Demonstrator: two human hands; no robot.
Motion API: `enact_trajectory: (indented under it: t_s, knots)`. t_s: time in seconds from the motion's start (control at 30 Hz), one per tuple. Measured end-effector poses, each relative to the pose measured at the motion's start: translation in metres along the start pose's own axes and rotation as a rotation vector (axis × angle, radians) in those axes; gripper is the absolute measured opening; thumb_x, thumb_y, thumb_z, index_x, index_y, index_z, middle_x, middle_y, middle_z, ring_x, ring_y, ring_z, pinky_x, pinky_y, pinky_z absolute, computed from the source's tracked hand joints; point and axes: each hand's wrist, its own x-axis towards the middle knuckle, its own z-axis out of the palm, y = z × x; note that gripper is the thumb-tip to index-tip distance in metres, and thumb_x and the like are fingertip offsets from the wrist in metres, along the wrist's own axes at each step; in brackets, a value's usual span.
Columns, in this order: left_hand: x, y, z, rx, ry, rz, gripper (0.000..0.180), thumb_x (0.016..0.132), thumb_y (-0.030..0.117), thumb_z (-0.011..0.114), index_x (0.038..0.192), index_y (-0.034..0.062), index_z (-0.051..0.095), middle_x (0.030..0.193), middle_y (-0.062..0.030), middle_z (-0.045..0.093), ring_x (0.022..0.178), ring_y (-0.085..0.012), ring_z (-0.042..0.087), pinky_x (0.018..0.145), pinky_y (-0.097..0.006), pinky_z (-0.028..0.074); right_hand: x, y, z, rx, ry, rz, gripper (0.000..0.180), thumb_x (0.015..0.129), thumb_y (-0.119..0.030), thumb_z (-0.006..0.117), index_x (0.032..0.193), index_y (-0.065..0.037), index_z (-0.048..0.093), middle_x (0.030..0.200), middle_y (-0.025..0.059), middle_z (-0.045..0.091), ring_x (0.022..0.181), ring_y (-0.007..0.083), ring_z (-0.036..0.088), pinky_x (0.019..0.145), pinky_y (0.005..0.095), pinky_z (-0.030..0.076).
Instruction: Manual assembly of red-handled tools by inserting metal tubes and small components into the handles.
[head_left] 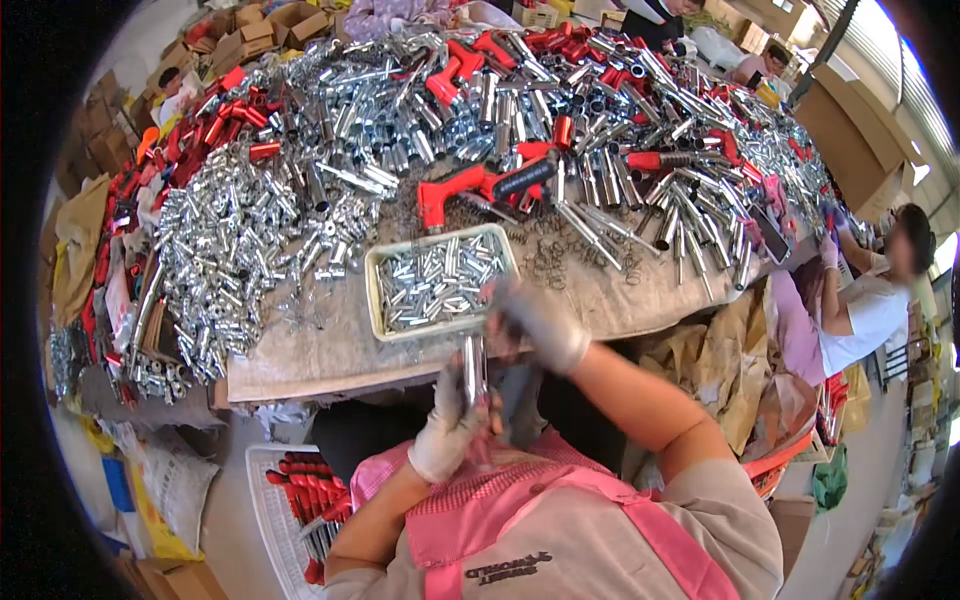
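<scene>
My left hand (pixel 446 428), in a white glove with dark fingers, is wrapped round a shiny chrome tube (pixel 475 368) held upright in front of my chest. Close beside the tube's upper end is my right hand (pixel 542 326), also gloved. Motion smears its fingers, so whether they hold anything does not show. Just beyond both hands sits a cream plastic tray (pixel 376 308) with many small metal pins (pixel 445 282) in it. A red pistol-shaped tool housing (pixel 440 198) and a red and black one (pixel 520 180) lie behind the tray.
Chrome fittings (pixel 215 255) are heaped left; metal tubes (pixel 610 180) and red parts pile up behind. Loose springs (pixel 550 258) lie right of the tray. A white basket (pixel 262 500) of red-handled tools stands low left. Another person (pixel 865 300) sits at the right.
</scene>
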Motion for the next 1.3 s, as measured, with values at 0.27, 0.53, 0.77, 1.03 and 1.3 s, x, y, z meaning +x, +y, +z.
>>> enact_trajectory:
  t_s: [0.27,0.53,0.77,1.03,1.3]
  knots:
    - [0.006,0.011,0.002,-0.036,0.208,-0.319,0.027,0.096,0.019,0.040,0.114,0.0007,0.047,0.068,-0.0046,0.046,0.051,-0.0100,0.040,0.047,-0.023,0.035,0.194,-0.098,-0.197,-1.468,0.762,-0.026,0.046,0.087,-0.043,0.048,0.116,-0.007,0.053,0.104,0.0235,0.062,0.097,0.0382,0.060,0.083,0.0481,0.048]
    - [0.012,0.017,-0.003,-0.025,0.236,-0.252,0.025,0.095,0.017,0.043,0.113,0.0000,0.045,0.069,-0.0038,0.046,0.051,-0.0097,0.042,0.046,-0.022,0.036,0.159,-0.091,-0.203,-1.300,0.587,-0.324,0.034,0.074,-0.029,0.068,0.094,-0.004,0.060,0.093,0.0175,0.061,0.090,0.0355,0.058,0.081,0.0407,0.046]
    - [0.032,0.040,0.011,0.106,0.187,-0.222,0.033,0.087,0.006,0.050,0.119,0.0029,0.044,0.067,-0.0053,0.051,0.045,-0.0094,0.043,0.041,-0.022,0.034,0.001,-0.058,-0.091,-0.312,-0.036,-0.531,0.047,0.073,0.005,0.064,0.116,-0.003,0.046,0.112,0.0130,0.056,0.099,0.0187,0.055,0.090,0.0334,0.044]
    - [0.036,0.031,0.033,-0.065,0.231,-0.077,0.036,0.085,0.006,0.061,0.118,0.0019,0.047,0.077,-0.0097,0.065,0.044,-0.0052,0.044,0.039,-0.020,0.035,-0.038,-0.015,-0.042,-0.412,-0.367,-0.625,0.038,0.071,0.007,0.066,0.104,-0.006,0.051,0.115,0.0152,0.055,0.109,0.0253,0.053,0.092,0.0354,0.042]
    - [0.013,0.021,0.024,0.078,0.247,-0.059,0.031,0.086,0.004,0.058,0.116,0.0028,0.049,0.075,-0.0073,0.063,0.044,-0.0062,0.044,0.040,-0.020,0.036,-0.067,-0.001,-0.009,-0.056,-0.150,-0.179,0.046,0.075,0.003,0.067,0.115,-0.001,0.045,0.108,0.0094,0.057,0.101,0.0157,0.054,0.093,0.0335,0.043]
